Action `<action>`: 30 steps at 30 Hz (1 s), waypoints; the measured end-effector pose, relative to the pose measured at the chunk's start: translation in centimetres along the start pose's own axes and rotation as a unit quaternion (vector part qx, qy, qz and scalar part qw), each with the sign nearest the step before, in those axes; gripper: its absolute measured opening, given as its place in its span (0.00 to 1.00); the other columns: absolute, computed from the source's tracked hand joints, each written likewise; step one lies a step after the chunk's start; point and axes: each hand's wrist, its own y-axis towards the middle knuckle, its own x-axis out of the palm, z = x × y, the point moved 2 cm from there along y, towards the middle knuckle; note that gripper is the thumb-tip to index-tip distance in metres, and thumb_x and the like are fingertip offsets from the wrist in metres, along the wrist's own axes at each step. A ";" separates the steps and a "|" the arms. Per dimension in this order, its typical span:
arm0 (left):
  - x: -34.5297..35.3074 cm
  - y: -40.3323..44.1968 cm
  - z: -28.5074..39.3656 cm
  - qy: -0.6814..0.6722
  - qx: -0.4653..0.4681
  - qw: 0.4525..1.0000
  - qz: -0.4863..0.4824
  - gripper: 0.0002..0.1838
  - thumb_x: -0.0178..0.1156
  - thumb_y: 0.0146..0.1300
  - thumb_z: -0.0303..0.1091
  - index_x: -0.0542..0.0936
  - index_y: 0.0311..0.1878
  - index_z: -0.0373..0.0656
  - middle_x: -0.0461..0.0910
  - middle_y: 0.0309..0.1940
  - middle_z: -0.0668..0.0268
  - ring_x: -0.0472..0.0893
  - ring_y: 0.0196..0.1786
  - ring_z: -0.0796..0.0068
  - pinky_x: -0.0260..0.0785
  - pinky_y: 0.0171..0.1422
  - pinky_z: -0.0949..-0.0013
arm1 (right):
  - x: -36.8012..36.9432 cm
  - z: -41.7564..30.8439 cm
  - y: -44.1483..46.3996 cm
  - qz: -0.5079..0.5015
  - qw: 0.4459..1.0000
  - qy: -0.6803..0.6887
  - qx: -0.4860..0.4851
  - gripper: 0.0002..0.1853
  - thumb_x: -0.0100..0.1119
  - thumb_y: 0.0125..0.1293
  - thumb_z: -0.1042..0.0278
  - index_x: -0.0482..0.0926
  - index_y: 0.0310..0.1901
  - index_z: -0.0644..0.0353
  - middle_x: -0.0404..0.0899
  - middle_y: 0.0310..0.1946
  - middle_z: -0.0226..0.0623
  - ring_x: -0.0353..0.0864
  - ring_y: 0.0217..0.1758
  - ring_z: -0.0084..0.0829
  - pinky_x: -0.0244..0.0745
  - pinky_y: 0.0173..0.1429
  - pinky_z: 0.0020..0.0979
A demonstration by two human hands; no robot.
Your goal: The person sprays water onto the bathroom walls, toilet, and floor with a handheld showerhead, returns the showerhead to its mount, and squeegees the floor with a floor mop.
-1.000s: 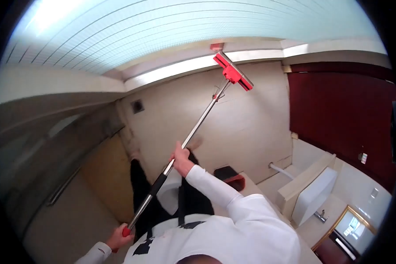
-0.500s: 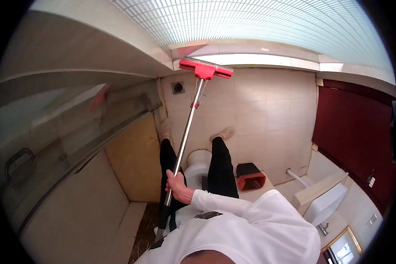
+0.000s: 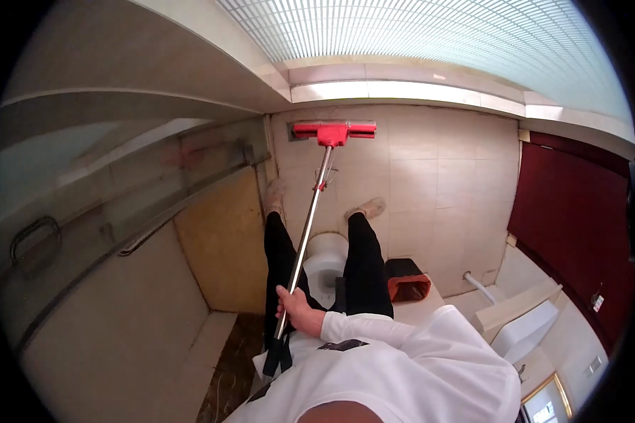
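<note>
My right hand (image 3: 300,311) is wrapped around the metal pole of a sponge mop (image 3: 307,227), just above its black grip. The red mop head (image 3: 333,132) lies flat across the tiles at the far end, partly covering the floor drain (image 3: 300,132). The lower end of the pole runs down beside my white shirt, where it is partly hidden. My left hand does not show. Between my legs stands a white toilet (image 3: 324,271).
A black bin with an orange liner (image 3: 408,287) stands right of my leg. Farther right are a washbasin (image 3: 525,330), its drain pipe (image 3: 478,287) and a dark red door (image 3: 571,218). A glass partition (image 3: 113,183) borders the left side; a ledge (image 3: 402,90) runs along the far wall.
The mop head has come down from the ledge at the far wall onto the tiles over the drain. My right hand has stayed on the pole. The view has shifted slightly.
</note>
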 end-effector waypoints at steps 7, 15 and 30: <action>-3.1 6.9 4.4 -0.033 0.089 0.992 -0.079 0.18 0.58 0.50 0.40 0.70 0.43 0.44 0.75 0.27 0.52 0.76 0.31 0.56 0.68 0.37 0.66 | -5.3 -0.4 7.5 0.036 0.966 0.243 0.074 0.13 0.52 0.58 0.61 0.60 0.23 0.54 0.56 0.10 0.29 0.58 0.11 0.27 0.58 0.16 0.31; -15.7 3.5 31.9 -0.009 0.492 0.871 0.012 0.18 0.52 0.52 0.33 0.65 0.47 0.46 0.73 0.25 0.46 0.73 0.30 0.44 0.64 0.33 0.52 | -21.7 -12.0 14.3 0.018 0.931 0.167 -0.323 0.14 0.48 0.61 0.60 0.61 0.20 0.53 0.57 0.10 0.28 0.58 0.13 0.25 0.58 0.18 0.26; -24.9 4.2 28.5 0.031 0.395 0.911 0.109 0.24 0.54 0.51 0.33 0.62 0.54 0.46 0.74 0.29 0.48 0.73 0.34 0.45 0.64 0.35 0.52 | -10.4 -11.7 20.5 -0.036 0.951 -0.032 -0.307 0.09 0.57 0.38 0.81 0.70 0.24 0.63 0.72 0.23 0.41 0.73 0.28 0.35 0.68 0.31 0.33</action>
